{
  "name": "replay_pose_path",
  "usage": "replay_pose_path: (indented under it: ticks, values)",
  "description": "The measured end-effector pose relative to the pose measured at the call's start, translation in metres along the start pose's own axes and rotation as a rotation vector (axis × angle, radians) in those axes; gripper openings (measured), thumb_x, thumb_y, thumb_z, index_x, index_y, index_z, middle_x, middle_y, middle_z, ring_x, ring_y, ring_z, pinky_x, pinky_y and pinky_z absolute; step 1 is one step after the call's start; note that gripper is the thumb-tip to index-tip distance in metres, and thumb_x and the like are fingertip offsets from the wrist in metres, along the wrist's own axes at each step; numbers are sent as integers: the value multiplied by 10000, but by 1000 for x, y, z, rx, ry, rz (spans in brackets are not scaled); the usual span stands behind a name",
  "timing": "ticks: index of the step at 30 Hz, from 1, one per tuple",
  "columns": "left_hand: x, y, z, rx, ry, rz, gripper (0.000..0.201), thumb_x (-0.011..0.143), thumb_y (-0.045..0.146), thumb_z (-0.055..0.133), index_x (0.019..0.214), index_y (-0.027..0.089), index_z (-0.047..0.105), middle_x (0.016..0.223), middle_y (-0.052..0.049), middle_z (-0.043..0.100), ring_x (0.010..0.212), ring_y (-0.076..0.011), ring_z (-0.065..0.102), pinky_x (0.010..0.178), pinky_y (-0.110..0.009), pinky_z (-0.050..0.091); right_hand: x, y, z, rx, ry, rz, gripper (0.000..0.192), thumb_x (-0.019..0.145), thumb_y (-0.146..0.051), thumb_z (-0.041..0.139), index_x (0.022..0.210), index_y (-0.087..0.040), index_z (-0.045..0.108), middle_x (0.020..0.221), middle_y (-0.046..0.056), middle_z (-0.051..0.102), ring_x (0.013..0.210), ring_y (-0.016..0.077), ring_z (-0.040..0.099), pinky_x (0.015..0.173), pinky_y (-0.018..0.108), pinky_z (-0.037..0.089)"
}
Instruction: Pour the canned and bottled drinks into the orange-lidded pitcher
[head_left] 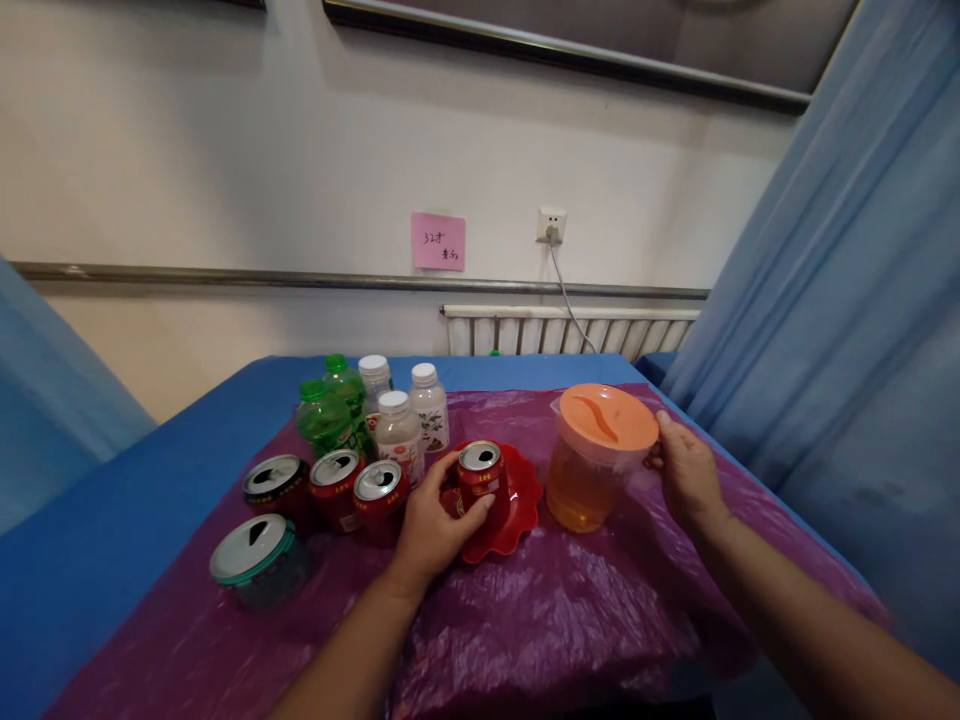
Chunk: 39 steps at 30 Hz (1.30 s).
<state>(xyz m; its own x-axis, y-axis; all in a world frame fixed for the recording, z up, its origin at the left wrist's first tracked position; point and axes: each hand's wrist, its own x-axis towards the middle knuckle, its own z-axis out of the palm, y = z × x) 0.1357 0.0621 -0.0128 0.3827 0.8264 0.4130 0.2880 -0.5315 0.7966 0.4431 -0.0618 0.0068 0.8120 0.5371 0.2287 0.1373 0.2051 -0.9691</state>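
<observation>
My left hand (439, 520) is wrapped round a red drink can (481, 480), whose top is opened. The can is upright over a red scalloped plate (525, 500). On the right, my right hand (684, 470) grips the handle of a clear pitcher (589, 490) with an orange lid (609, 415) and amber liquid inside. The pitcher stands upright beside the plate. Close to the left of my left hand is another opened red can (381, 500), with a further red can (337, 490) next to it.
Further left are a dark-rimmed can (277, 490) and a teal-rimmed can (259, 560). Behind them stand green bottles (324, 420) and several white-capped bottles (429, 410). Purple plastic sheeting (510, 640) covers the blue surface (225, 400). Blue curtains (817, 260) hang at the right.
</observation>
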Motion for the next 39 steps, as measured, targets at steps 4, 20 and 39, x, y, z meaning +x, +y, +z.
replay_pose_path:
  ticks: [4,20,39]
  values:
    - [0,-2,1,20,13,1,628,757,412,774,1304,169,584,1303,-148,705,1175,-321,697,1047,-493,554,-4,3,-4,-22,1,-28,544,815,-725,680,728,-188,656,694,1,641,638,146,553,627,274,456]
    - [8,1,10,85,130,-4,698,783,389,780,1402,173,540,1385,-152,654,1232,-314,666,1093,-483,524,-57,35,-28,-5,166,-89,417,764,-498,751,1057,-239,606,1036,52,660,975,239,630,919,428,500]
    - [31,28,8,258,13,-75,591,763,310,787,1309,180,601,1284,-119,718,1155,-316,708,1033,-471,563,-71,78,-44,-22,60,22,221,771,-423,711,887,-238,686,869,20,687,836,207,635,813,364,497]
